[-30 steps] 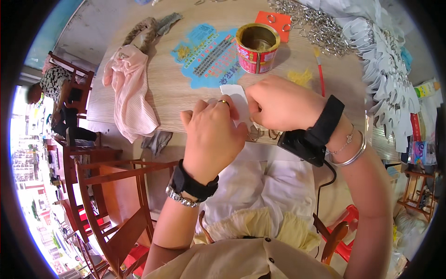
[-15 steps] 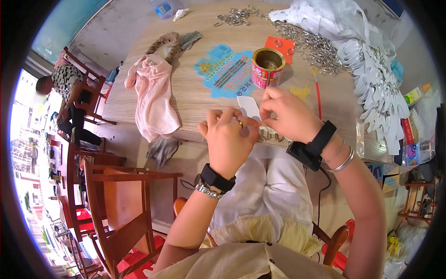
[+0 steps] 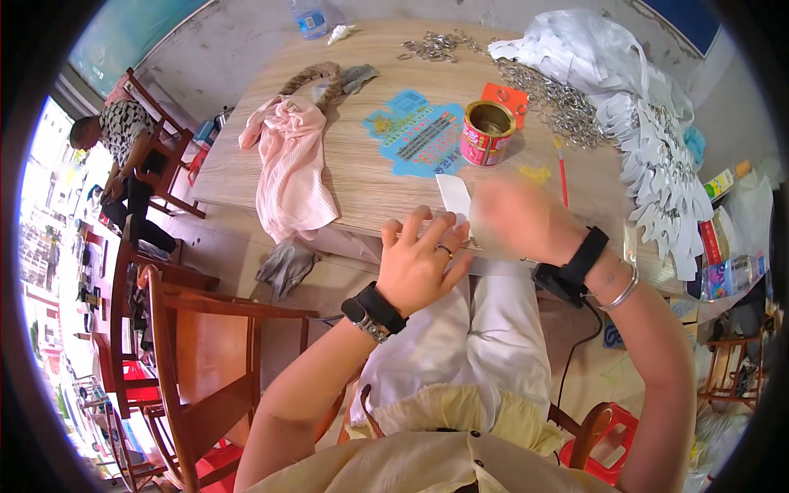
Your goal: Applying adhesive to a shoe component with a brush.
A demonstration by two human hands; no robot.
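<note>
both hands meet just above the near edge of the wooden table (image 3: 370, 177), over the person's lap. the left hand (image 3: 419, 267) shows its back to the camera, fingers spread and curled slightly, a ring on one finger and a dark band and a watch at the wrist; its fingertips reach up to a small white card (image 3: 454, 197) that stands out above them. whether the fingers truly pinch the card or only touch its lower edge is hidden behind the hand. the right hand (image 3: 514, 218) is blurred, just beside the card on its right and seemingly touching it; its grip cannot be told. its wrist carries a black strap and silver bangles.

farther back on the table a red tin can (image 3: 486, 131) stands upright on the edge of a blue printed sheet (image 3: 415, 135). a pink garment (image 3: 292, 164) hangs over the left table edge. a heap of metal rings (image 3: 563, 103) lies right of the can, beside a pile of white cut-outs (image 3: 649, 156). a red pencil (image 3: 563, 172) lies near the right hand. a wooden chair (image 3: 205, 353) stands at the person's left
</note>
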